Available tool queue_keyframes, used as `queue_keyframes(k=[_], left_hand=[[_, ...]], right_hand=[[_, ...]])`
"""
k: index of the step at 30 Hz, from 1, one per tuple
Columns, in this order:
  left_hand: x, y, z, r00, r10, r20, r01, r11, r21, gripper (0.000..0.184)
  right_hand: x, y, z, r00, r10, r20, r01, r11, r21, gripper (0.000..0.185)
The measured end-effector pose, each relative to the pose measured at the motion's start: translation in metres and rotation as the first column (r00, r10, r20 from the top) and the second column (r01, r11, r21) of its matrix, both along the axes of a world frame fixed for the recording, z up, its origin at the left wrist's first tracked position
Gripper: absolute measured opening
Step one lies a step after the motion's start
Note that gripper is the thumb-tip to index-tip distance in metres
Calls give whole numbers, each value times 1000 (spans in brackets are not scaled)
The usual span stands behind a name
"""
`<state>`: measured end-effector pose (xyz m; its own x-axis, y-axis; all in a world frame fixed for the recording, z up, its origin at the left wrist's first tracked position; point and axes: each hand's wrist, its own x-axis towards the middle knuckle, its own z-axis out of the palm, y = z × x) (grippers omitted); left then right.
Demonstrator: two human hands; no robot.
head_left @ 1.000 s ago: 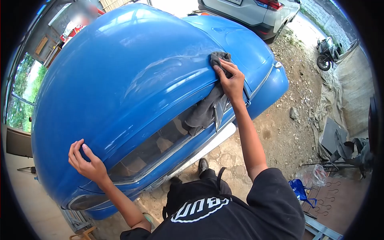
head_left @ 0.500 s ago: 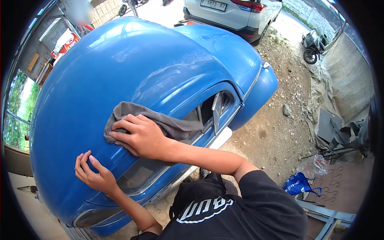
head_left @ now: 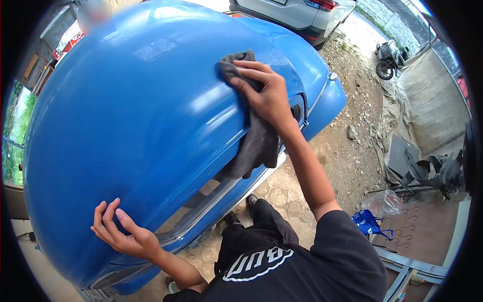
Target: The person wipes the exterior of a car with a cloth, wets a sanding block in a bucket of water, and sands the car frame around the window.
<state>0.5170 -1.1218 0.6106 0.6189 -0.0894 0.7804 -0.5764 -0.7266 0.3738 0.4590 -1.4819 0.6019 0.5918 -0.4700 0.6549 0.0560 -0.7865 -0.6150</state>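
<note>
A blue rounded car [head_left: 126,116] fills the middle of the head view. High on its roof, above the side window, my right hand [head_left: 264,90] presses a dark grey cloth [head_left: 256,146] against the paint. The cloth is bunched under my fingers, and its loose end hangs down over the window edge. My left hand [head_left: 126,234] is near the roof's lower left side, fingers apart and slightly bent, holding nothing. Whether its fingertips touch the paint I cannot tell. A faint whitish patch [head_left: 153,49] shows on the upper roof.
A white car [head_left: 297,22] stands beyond the blue one. A parked motorbike [head_left: 390,60] is at the upper right, beside a hanging tarp [head_left: 432,100]. Stony ground [head_left: 347,105] runs along the car. A blue bag [head_left: 367,224] lies at the right.
My right hand has moved the cloth up and right across the roof, towards the front. Whitish streaks there have largely gone. My left hand has shifted slightly lower in view.
</note>
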Motion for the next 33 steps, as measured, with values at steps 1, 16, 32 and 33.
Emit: queue_keyframes(k=[1,16,32,33], left_hand=[[0,1,0,1000,-4,-2,4,1000,-10,25],[-10,-23,1,995,93,41,-94,996,14,20],[-22,-90,-1,999,-39,2,39,998,54,14],[-23,-89,-1,1000,-25,1,25,997,69,14]], right_hand=[[-1,-12,-4,1000,-20,20,19,999,40,28],[-33,-131,-66,890,-452,58,412,853,321,34],[12,-36,3,985,92,148,-97,995,24,25],[13,-50,0,988,37,150,-42,999,29,26]])
